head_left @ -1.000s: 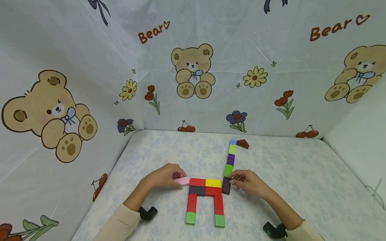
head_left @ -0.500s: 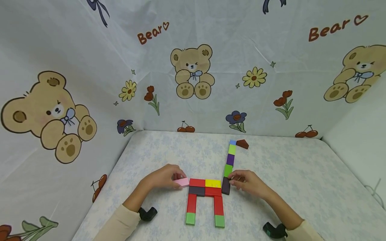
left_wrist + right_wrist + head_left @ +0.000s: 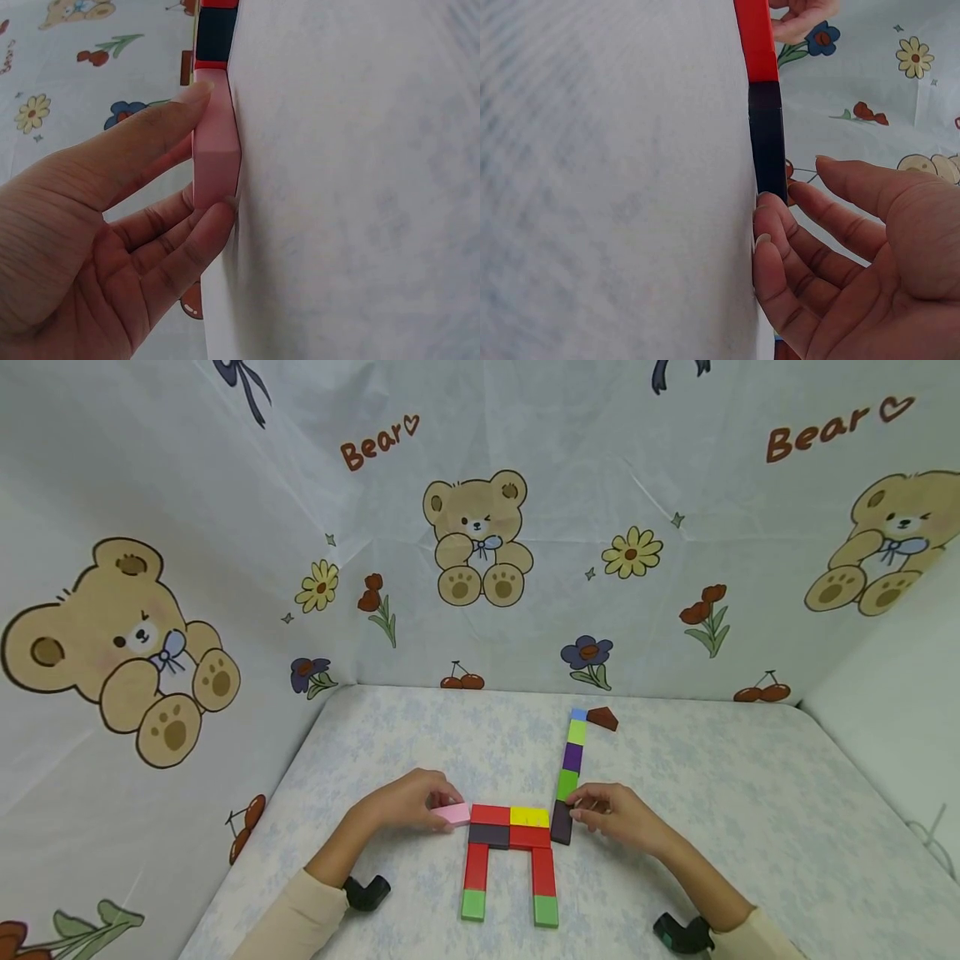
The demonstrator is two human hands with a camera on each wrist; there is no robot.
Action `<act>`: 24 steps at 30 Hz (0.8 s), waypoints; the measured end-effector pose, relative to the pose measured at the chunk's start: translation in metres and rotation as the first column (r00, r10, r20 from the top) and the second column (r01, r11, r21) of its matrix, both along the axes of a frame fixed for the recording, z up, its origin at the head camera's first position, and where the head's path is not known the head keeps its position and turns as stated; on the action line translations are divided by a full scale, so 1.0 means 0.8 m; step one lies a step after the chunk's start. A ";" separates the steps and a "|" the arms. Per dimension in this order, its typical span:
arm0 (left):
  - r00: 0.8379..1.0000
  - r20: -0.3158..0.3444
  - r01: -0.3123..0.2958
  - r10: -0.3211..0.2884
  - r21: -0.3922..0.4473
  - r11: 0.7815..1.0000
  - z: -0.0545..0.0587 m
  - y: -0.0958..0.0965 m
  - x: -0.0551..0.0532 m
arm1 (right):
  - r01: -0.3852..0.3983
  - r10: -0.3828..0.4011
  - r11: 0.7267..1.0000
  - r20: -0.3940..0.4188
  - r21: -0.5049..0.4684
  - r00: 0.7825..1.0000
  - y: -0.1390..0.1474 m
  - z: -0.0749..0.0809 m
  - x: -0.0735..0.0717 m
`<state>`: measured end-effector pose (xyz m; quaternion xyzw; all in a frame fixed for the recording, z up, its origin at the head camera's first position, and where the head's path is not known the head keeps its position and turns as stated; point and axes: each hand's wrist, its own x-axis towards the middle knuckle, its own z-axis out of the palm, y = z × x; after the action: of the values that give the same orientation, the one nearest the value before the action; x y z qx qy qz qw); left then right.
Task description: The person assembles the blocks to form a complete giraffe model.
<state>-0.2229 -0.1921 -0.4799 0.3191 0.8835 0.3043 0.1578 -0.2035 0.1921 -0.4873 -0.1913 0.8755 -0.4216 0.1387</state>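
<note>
My left hand (image 3: 415, 799) pinches a pink block (image 3: 452, 813) between thumb and fingers; in the left wrist view the pink block (image 3: 217, 124) lies flat, its far end at the row of blocks. That row joins a red block (image 3: 491, 815), a yellow block (image 3: 529, 817), a black block (image 3: 489, 836) and another red block (image 3: 530, 837). On the right, the fingertips of my right hand (image 3: 618, 812) rest against a dark block (image 3: 561, 822). The right wrist view shows the thumb held away from this dark block (image 3: 768, 142), fingers loosely bent.
Two red-and-green legs (image 3: 476, 867) extend toward me below the row. From the dark block, a line of green, purple (image 3: 572, 757), lime and blue blocks runs away, with a brown angular block (image 3: 602, 718) at its far end. A bear-print cloth (image 3: 480, 539) hangs behind the table.
</note>
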 end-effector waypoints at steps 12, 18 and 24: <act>1.000 0.017 -0.021 0.021 -0.001 1.000 0.003 0.001 0.003 | -0.015 0.015 1.000 -0.020 -0.005 1.000 0.002 0.002 -0.001; 1.000 0.020 -0.003 0.002 0.031 1.000 0.006 0.001 0.006 | -0.019 0.019 1.000 -0.014 -0.011 1.000 0.003 0.001 -0.001; 1.000 0.018 0.000 -0.001 0.024 1.000 0.004 -0.001 0.002 | -0.012 0.012 1.000 -0.013 -0.009 1.000 0.002 0.000 -0.003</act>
<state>-0.2210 -0.1927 -0.4771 0.3184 0.8783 0.3177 0.1619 -0.2060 0.1938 -0.4872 -0.2001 0.8732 -0.4235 0.1346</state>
